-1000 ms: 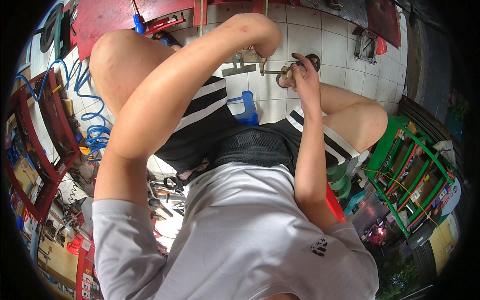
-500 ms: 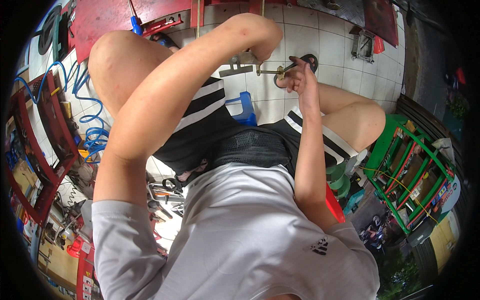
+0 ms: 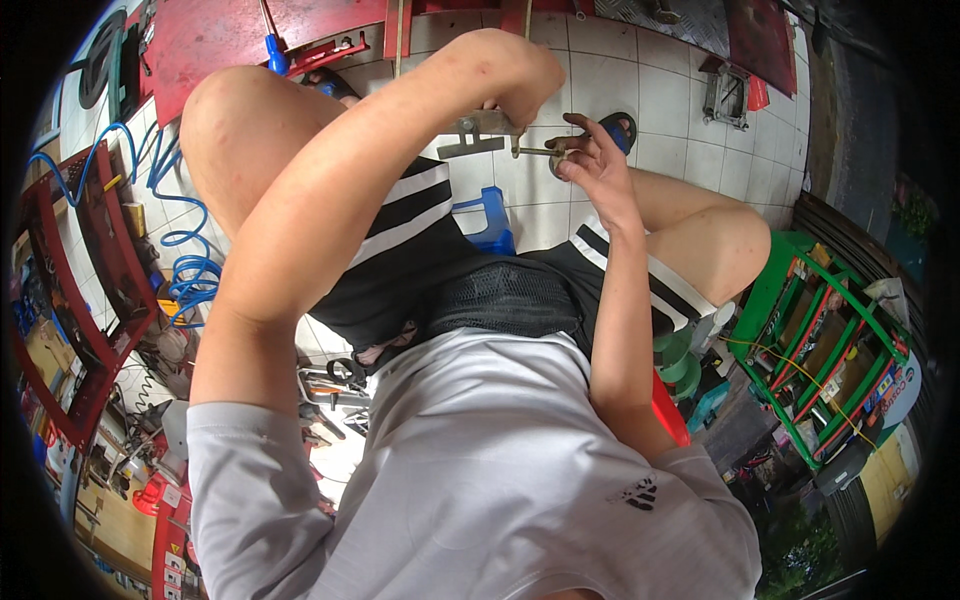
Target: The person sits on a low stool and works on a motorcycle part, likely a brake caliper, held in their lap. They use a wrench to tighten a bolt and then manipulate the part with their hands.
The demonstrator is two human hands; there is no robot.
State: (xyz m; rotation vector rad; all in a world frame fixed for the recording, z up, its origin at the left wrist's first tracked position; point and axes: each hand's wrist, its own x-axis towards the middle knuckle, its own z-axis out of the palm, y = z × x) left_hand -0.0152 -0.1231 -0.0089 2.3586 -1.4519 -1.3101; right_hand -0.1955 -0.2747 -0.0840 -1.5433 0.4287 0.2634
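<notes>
My left hand (image 3: 530, 85) reaches across above the floor with its back toward me. Its fingers are curled round a grey metal piece with a flat T-shaped bar (image 3: 471, 147); most of the grip is hidden behind the hand. From this piece a thin metal rod (image 3: 535, 152) points to the right, with a small brassy end. My right hand (image 3: 602, 178) pinches the rod's other end between thumb and fingers, while the index finger stretches out above. A blue plastic stool (image 3: 488, 222) shows between my legs.
A red metal bench (image 3: 210, 45) runs along the far side, with a blue-handled screwdriver (image 3: 275, 52) on it. A blue coiled air hose (image 3: 190, 270) hangs at left. A green rack (image 3: 820, 350) stands at right. A metal frame part (image 3: 727, 97) lies on the tiles.
My right hand has turned and shifted a little, its fingers now bent over the rod's end, where they were more upright before. The left hand and metal piece have hardly moved.
</notes>
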